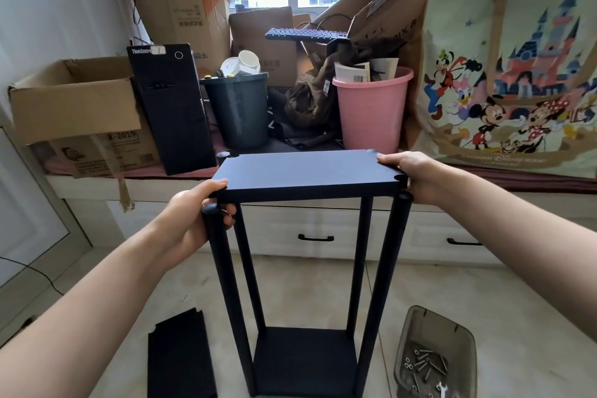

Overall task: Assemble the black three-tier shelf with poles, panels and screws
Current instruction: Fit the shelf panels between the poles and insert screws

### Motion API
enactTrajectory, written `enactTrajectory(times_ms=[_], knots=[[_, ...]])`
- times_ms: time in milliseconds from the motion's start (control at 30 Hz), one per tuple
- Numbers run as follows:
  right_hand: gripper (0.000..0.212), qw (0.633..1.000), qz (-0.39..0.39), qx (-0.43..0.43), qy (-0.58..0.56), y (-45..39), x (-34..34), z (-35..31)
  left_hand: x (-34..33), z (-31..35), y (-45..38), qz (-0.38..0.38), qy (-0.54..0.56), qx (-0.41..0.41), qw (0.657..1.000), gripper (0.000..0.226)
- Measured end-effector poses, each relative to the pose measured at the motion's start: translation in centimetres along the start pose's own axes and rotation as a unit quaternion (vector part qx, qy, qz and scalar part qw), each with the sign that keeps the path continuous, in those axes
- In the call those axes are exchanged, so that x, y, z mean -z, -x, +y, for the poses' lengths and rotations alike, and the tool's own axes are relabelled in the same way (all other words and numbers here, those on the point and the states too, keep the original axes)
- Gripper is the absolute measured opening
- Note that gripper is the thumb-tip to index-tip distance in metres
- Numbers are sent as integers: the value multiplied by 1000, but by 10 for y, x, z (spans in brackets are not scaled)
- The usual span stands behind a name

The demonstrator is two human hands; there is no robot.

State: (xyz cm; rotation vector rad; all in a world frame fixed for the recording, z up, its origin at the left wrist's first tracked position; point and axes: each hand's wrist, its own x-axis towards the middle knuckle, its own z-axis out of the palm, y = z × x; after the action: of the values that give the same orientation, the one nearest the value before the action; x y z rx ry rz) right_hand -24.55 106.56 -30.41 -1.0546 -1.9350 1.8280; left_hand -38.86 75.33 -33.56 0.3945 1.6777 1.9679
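Item one, the bottom panel (305, 362), our landmark; it lies flat on the tiled floor (323, 284), nearest to us, with four black poles (226, 281) rising from its corners.

Just left of it on the floor, a spare panel (181, 362) lying flat; to its right, a translucent grey tray (420, 326) holding loose screws (426, 363) and a small spanner (442, 389).

Directly above the bottom panel, at the pole tops, the upper panel (307, 173); it sits level, with notched corners beside the pole ends; whether it is seated on all four we cannot tell.

We grip this upper panel at both short ends; our left hand (197, 213) has its thumb on the top face at the near left corner, fingers curled beneath beside the near left pole; our right hand (416, 176) closes on the right edge, fingers lying over the top near the far right corner, thumb by the near right pole top.

Beyond the bottom panel, white drawers (316, 233) with black handles under a window ledge; on that ledge, left to right: an open cardboard box (74, 110), a black computer tower (174, 107), a grey bin (239, 110), a pink bin (371, 110), a printed cartoon tote bag (507, 68); behind the bins, a keyboard (307, 34) resting on further cartons.
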Motion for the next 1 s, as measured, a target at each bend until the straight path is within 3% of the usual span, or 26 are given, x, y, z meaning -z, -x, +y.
enactTrajectory(times_ms=[233, 767, 1000], knots=[[14, 1000, -5, -5, 21, -2, -1, 3, -2, -5, -3, 8, 4, 4, 1000, 20], [22, 986, -95, -52, -125, -7, 3, 35, 5, -9, -1, -23, -32, 42, 998, 19], [23, 985, -107, -40, -126, -14, 5, 48, 11, -18, -2, -29, -7, 38, 999, 39]])
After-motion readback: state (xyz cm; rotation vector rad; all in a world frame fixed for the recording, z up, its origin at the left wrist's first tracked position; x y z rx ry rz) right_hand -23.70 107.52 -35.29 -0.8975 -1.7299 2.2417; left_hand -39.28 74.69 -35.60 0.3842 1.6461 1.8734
